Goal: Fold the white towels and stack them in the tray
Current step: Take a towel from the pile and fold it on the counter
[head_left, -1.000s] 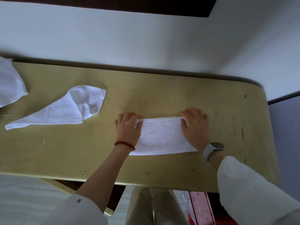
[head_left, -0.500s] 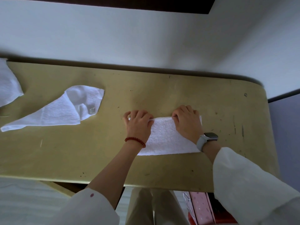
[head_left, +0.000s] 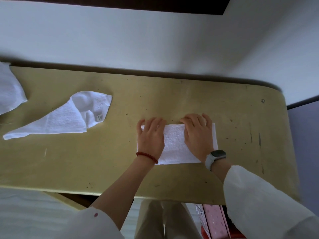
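Note:
A white towel [head_left: 174, 143], folded into a long strip, lies flat on the yellow table [head_left: 172, 100] right of centre. My left hand [head_left: 151, 136] rests palm down on its left part, with the fingers spread over the far edge. Pressed flat on its right part is my right hand [head_left: 198, 135], which has a watch on the wrist. Neither hand pinches the cloth. A second white towel [head_left: 65, 118] lies loose and crumpled at the left. No tray is in view.
The corner of another white cloth [head_left: 8, 92] shows at the table's far left edge. A white wall runs behind the table. A pink box [head_left: 215, 221] stands on the floor below the front edge, beside my legs.
Both hands have slid inward along the folded towel, from its two ends toward its middle. The towel itself and the loose one at the left have stayed put.

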A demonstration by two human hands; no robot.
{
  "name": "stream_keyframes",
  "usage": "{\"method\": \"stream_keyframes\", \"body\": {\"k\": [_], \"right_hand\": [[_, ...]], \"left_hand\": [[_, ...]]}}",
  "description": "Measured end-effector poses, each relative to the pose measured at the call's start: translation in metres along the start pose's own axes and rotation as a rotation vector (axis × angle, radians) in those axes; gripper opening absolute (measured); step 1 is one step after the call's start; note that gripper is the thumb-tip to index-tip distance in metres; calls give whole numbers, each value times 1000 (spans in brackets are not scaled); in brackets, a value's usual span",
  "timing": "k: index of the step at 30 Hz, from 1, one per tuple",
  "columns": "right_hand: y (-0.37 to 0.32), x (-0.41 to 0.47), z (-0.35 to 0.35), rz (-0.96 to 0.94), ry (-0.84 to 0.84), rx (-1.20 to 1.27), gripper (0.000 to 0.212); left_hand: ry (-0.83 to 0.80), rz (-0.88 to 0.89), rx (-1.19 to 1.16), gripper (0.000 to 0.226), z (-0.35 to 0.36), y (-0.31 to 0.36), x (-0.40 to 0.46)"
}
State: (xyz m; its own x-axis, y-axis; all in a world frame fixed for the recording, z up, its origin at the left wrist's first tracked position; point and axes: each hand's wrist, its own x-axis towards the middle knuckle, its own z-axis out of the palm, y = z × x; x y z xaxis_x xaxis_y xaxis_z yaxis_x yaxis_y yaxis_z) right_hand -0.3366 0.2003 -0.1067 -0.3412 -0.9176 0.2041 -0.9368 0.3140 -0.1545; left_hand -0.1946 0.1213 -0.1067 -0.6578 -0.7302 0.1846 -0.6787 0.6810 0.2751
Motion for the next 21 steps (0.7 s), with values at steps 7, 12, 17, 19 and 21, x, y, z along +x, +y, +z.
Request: {"method": "stream_keyframes", "body": {"k": [7,12,17,19,21], "right_hand": [[-3,-41,15,-74,-271,-50,48],[24,-41,4,12,-363,-105,51],[24,-44,0,150,-387,-71,51],[7,-43,1,245,-372,-68,51],[-14,-44,2,291,-396,-60,52]], "left_hand": [[-297,178,81,49,23,5,-40],[-383,143,174,56,14,-20,-35],[-402,128,240,57,1,-40,-35],[-422,150,258,57,-5,-46,-29],[-450,137,293,58,-11,-60,-23]]}}
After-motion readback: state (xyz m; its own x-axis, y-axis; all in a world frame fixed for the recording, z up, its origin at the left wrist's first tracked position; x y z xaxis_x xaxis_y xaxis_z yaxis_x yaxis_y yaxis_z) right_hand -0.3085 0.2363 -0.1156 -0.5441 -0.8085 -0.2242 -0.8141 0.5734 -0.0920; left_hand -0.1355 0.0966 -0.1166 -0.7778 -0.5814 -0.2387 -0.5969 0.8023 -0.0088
